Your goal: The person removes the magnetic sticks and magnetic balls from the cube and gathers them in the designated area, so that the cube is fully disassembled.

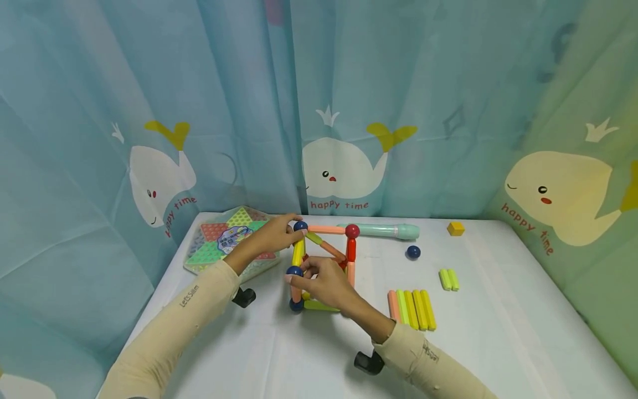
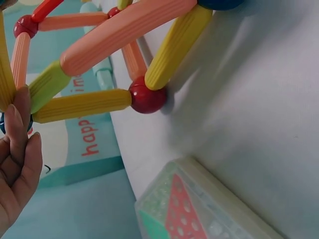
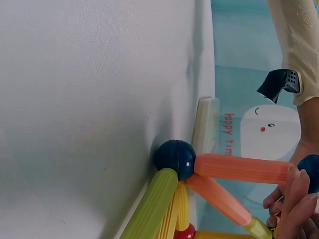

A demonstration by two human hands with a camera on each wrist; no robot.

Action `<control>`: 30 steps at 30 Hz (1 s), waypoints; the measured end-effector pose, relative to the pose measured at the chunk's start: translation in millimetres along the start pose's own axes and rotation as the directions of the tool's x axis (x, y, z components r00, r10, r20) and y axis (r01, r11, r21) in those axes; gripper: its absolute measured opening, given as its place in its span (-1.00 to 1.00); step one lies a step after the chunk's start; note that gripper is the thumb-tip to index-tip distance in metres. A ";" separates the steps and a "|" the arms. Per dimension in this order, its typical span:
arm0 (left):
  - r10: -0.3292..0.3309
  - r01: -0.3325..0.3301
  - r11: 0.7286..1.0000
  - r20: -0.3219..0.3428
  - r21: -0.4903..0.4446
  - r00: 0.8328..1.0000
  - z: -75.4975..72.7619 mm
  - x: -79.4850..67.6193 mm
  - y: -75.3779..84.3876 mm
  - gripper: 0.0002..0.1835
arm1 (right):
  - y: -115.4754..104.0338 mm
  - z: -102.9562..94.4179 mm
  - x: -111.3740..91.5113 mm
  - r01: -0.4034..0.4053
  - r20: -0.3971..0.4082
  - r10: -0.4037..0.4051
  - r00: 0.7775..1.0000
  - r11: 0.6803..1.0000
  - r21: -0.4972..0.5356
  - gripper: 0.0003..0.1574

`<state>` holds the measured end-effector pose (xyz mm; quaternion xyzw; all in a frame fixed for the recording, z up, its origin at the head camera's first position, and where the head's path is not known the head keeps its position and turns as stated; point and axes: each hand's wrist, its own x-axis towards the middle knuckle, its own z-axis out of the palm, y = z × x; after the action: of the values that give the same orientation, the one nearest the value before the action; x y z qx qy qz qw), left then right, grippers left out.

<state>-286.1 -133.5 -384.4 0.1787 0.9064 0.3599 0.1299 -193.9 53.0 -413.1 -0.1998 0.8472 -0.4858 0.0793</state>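
Note:
A cube-like frame of coloured building sticks and balls stands on the table, with a red ball point(image 1: 352, 231) at its far right top corner. My left hand point(image 1: 276, 235) pinches the blue ball point(image 1: 301, 226) at the far left top corner between thumb and fingers. At the near left top corner, my right hand point(image 1: 326, 280) grips another blue ball point(image 1: 294, 271). A yellow stick point(image 1: 298, 253) spans these two balls. Below, an orange stick point(image 3: 239, 166) runs down to a blue ball point(image 3: 174, 159) on the table. The right hand hides part of the frame's front.
Behind the left forearm lies a clear-lidded case point(image 1: 204, 252) with coloured triangles. A mint-green tube point(image 1: 404, 231) lies behind the frame. To the right are a yellow cube point(image 1: 456, 228), a loose blue ball point(image 1: 413, 252), short green sticks point(image 1: 449, 280) and a row of longer sticks point(image 1: 416, 310).

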 end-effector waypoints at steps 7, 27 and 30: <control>0.022 -0.021 0.999 0.011 -0.043 1.000 -0.9 -1.9 -1.6 -0.39 | 1.9 1.9 -1.0 -0.008 -0.004 0.008 1.000 0.998 0.070 -0.61; 0.024 -0.025 0.992 -0.010 -0.121 1.000 0.7 0.5 -8.3 -0.44 | 1.8 0.6 -2.1 -0.002 0.048 -0.004 0.999 0.991 0.133 -0.64; 0.020 -0.022 0.993 -0.012 -0.120 1.000 1.2 0.2 -8.2 -0.44 | 3.7 0.9 -2.0 0.005 0.051 -0.012 0.999 0.991 0.132 -0.66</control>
<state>-287.7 -138.2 -391.0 0.1782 0.8820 0.4159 0.1318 -192.8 54.7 -416.8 -0.2101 0.8100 -0.5359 0.1120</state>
